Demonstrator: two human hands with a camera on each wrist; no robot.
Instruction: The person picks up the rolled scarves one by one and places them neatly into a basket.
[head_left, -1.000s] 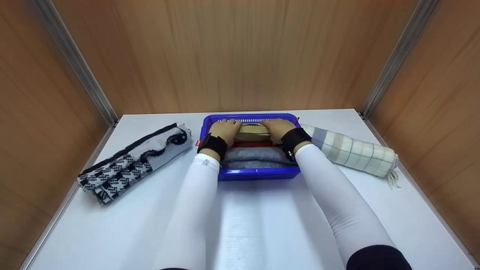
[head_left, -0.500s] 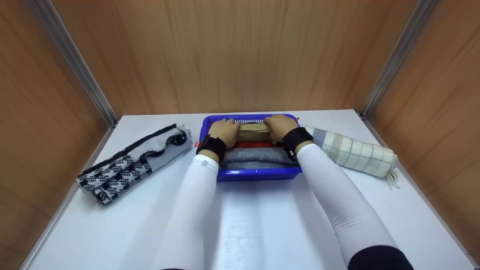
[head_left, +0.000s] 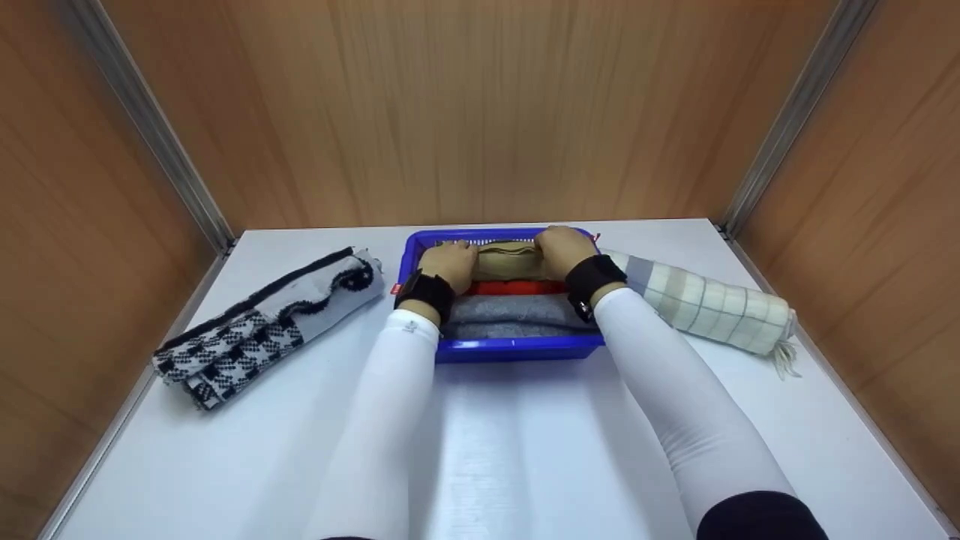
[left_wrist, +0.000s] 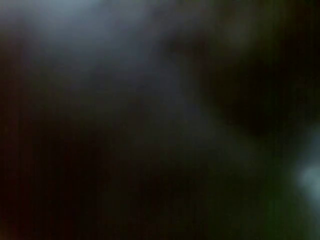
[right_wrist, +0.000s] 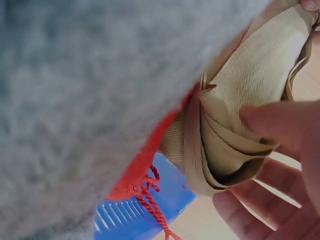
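A folded tan scarf (head_left: 510, 260) lies along the far side of a blue plastic basket (head_left: 517, 345). My left hand (head_left: 448, 266) grips the scarf's left end, its fingers hooked over the far side. At the right end, my right hand (head_left: 564, 251) holds the scarf; in the right wrist view the thumb presses its face and the fingers pass behind. Beside it in the basket are a red fringed scarf (head_left: 517, 288) and, nearest me, a thick grey felt-like roll (head_left: 517, 309). Darkness and blur hide everything in the left wrist view.
A black-and-white patterned rolled scarf (head_left: 270, 326) lies left of the basket on the white table (head_left: 480, 450). To the right lies a cream checked rolled scarf (head_left: 705, 304) with a fringe. Wooden panels (head_left: 480, 112) enclose the back and both sides.
My right hand has shifted slightly right and away from me, its fingers now curled further over the tan scarf's end. More of the red scarf shows. The left hand has barely moved.
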